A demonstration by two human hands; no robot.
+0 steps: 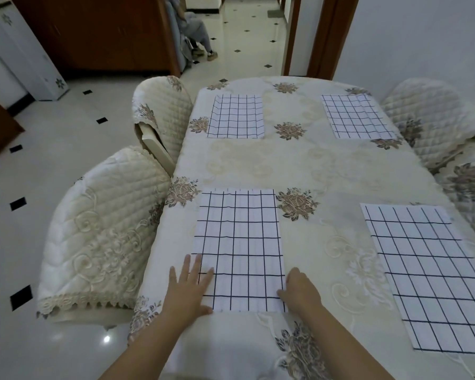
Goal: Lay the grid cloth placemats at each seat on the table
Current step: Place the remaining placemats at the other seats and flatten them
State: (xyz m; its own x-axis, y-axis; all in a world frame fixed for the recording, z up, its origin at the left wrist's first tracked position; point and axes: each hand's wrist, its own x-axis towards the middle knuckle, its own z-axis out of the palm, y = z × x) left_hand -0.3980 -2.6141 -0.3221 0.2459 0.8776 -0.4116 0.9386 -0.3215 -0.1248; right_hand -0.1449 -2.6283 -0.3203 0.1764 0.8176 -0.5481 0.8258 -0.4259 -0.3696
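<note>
Several white placemats with a dark grid lie flat on the floral cream tablecloth [307, 165]. The near left placemat [239, 242] is under my hands. My left hand [188, 290] rests flat with fingers spread on its near left corner. My right hand [299, 290] lies at its near right edge, fingers curled down so the tips are hidden; whether it pinches the cloth is unclear. The near right placemat [428, 275] lies apart from both hands. Two more sit at the far end, the far left placemat [236, 116] and the far right placemat [357, 116].
Quilted cream chairs stand along the table: one near left [99, 237], one far left [159, 111], two on the right [431, 116]. A white cabinet [19, 53] stands at the far left. A seated person's legs [200, 37] show in the hallway beyond.
</note>
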